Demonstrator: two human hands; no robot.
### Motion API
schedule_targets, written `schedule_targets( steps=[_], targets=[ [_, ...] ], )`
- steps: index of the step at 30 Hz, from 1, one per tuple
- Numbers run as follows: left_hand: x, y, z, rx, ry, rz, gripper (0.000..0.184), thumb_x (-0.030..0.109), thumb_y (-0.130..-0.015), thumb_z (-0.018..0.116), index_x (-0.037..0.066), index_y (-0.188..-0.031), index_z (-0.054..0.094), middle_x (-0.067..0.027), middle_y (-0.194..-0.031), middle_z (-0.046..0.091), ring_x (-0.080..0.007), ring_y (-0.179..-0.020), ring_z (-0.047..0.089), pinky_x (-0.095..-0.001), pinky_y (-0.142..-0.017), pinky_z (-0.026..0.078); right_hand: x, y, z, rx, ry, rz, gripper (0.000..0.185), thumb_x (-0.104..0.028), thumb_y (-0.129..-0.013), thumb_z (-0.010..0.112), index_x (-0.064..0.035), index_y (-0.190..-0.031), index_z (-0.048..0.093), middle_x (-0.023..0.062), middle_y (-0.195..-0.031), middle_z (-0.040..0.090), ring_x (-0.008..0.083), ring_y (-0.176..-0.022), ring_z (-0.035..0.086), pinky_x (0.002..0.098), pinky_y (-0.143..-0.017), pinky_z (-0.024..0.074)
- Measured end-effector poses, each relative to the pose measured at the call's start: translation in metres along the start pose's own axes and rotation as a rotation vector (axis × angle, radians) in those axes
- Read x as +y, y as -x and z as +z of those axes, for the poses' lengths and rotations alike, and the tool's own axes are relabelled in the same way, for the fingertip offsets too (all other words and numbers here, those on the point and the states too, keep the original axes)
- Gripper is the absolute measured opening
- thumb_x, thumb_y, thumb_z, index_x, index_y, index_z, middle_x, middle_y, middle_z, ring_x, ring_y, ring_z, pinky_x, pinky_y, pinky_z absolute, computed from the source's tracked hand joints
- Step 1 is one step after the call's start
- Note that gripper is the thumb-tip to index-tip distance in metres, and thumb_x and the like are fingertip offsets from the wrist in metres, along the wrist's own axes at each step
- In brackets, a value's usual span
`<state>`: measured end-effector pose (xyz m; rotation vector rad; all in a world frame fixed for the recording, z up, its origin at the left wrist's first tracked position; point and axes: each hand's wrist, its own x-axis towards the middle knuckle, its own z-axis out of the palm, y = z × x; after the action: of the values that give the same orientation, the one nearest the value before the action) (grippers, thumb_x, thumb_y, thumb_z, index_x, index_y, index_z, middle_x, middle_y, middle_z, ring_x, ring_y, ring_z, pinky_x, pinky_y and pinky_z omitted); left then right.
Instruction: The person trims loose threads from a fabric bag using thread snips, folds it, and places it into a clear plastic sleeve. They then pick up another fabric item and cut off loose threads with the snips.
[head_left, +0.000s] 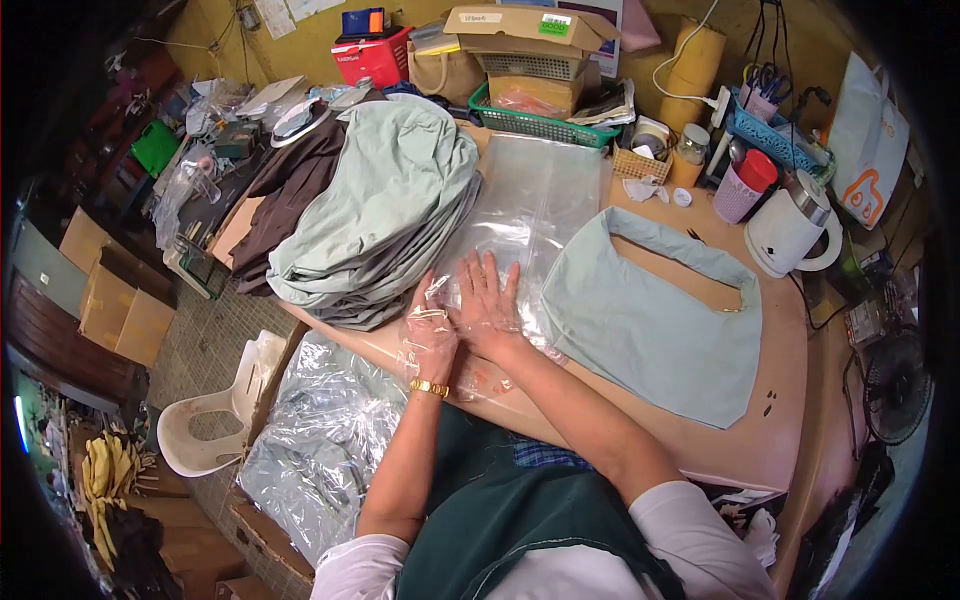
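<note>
A stack of clear plastic bags (pixel 545 180) lies flat on the table. My right hand (pixel 485 300) rests on its near left part with the fingers spread. Just to the left, my left hand (pixel 430 335) is inside or under clear plastic film, which covers its fingers and back; a gold watch is on the wrist. How its fingers are bent is hard to make out through the film. A pale green cloth bag (pixel 655 330) with a loop handle lies flat to the right. Folded pale green cloth pieces (pixel 385 200) are piled to the left.
A box of plastic-wrapped items (pixel 320 440) stands at the near left, by a white chair (pixel 235 410). Along the back are a green basket (pixel 540 125), jars and a pink cup holder (pixel 737 192). A white kettle (pixel 790 230) stands at the right.
</note>
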<state>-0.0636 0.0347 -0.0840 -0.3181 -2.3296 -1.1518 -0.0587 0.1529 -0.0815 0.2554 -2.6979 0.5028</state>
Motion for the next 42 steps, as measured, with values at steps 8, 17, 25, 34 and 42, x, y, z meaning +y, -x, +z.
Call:
schedule_targets(
  steps=[8, 17, 25, 34, 42],
  targets=[
    [0.037, 0.057, -0.007, 0.119, 1.141, -0.727, 0.033, 0.007, -0.095, 0.058, -0.003, -0.126, 0.053, -0.0095, -0.118, 0.062, -0.0167, -0.103, 0.061, -0.0273, -0.087, 0.051, 0.001, -0.001, -0.004, -0.095, 0.092, 0.034, 0.085, -0.048, -0.084, 0.058, -0.0019, -0.148, 0.027, 0.0168, -0.157, 0.021, 0.0383, -0.146, 0.011, 0.067, -0.111, -0.0024],
    [0.057, 0.069, -0.04, -0.141, 1.039, -1.009, 0.04, 0.022, -0.1, 0.05, 0.0, -0.132, 0.047, -0.0105, -0.102, 0.068, -0.0185, -0.077, 0.068, -0.027, -0.068, 0.055, -0.001, -0.036, -0.034, -0.395, -0.014, 0.143, 0.111, -0.057, -0.068, 0.072, -0.0052, -0.151, 0.021, 0.0149, -0.16, 0.014, 0.0359, -0.148, 0.005, 0.0723, -0.107, -0.0042],
    [0.025, 0.064, -0.062, -0.315, -0.384, 0.094, 0.037, 0.025, -0.099, 0.047, -0.004, -0.081, 0.061, -0.0235, -0.075, 0.065, -0.0383, -0.064, 0.064, -0.0425, -0.059, 0.051, -0.01, -0.017, -0.024, -0.316, -0.011, 0.144, 0.112, -0.064, -0.067, 0.072, -0.011, -0.152, 0.022, 0.0175, -0.16, 0.008, 0.0392, -0.148, -0.001, 0.0754, -0.103, -0.0095],
    [0.109, 0.084, -0.214, -0.265, 0.155, -0.529, 0.034, 0.024, -0.098, 0.054, 0.003, -0.071, 0.06, -0.0029, -0.055, 0.05, -0.0116, -0.05, 0.049, -0.0281, -0.048, 0.038, 0.003, -0.037, -0.017, -0.409, 0.074, 0.19, 0.109, -0.064, -0.066, 0.073, -0.0198, -0.153, 0.024, 0.0133, -0.161, 0.008, 0.0377, -0.148, -0.001, 0.0782, -0.102, -0.0086],
    [0.117, 0.148, -0.458, 1.24, -0.262, 0.046, 0.014, 0.007, -0.083, 0.068, 0.0, -0.093, 0.062, -0.0077, -0.082, 0.065, -0.0165, -0.066, 0.059, -0.0306, -0.059, 0.051, -0.014, -0.019, -0.031, -0.433, 0.087, 0.166, 0.093, -0.062, -0.078, 0.063, -0.0148, -0.151, 0.029, 0.0133, -0.16, 0.01, 0.037, -0.148, 0.005, 0.0722, -0.108, 0.0025]
  ],
)
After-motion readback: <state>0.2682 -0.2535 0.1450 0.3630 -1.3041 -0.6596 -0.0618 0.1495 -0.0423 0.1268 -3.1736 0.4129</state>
